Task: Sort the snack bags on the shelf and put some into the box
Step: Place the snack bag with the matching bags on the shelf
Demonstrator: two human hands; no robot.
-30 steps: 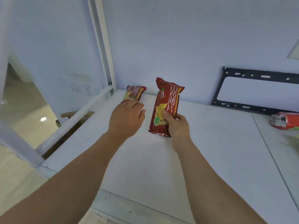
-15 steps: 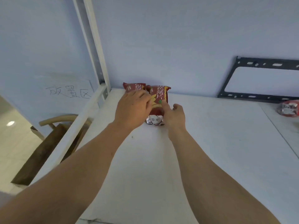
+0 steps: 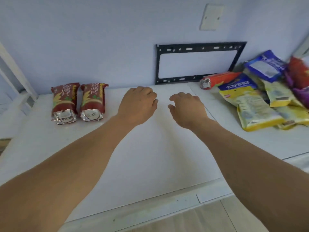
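Observation:
Two dark red snack bags lie side by side at the back left of the white shelf: the left red bag and the right red bag, silver ends toward me. My left hand hovers over the shelf middle, right of them, fingers loosely curled, holding nothing. My right hand hangs beside it, fingers apart and empty. At the right a pile of snack bags lies unsorted: an orange-red tube bag, a yellow bag, a blue bag. No box is visible.
A black metal bracket is fixed to the pale blue wall behind the shelf, with a white wall plate above it. A white shelf post rises at the far left. Wooden floor shows below the front edge.
Both hands let go of the two red bags, which now lie together at the back left. The hands and my view have moved right, bringing the pile of bags into sight.

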